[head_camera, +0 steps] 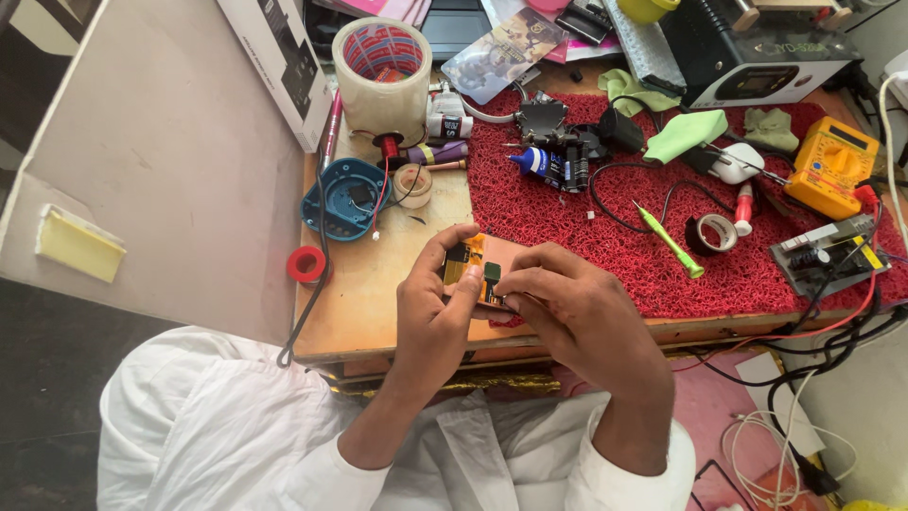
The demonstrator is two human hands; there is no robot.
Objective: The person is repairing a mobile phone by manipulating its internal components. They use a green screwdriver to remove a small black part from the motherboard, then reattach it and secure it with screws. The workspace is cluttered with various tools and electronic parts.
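Left hand (437,308) pinched board (473,263) by its edge; right hand (567,308) gripped its green part (492,273). Best kept low, steady, over bench (378,303).

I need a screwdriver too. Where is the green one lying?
The green screwdriver lies on the red mat, right of the person's hands, beside a small tape roll.

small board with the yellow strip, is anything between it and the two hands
Nothing visible does. The left hand and right hand both already touch the small board, gripping it from either side above the wooden table edge, beside the red mat.
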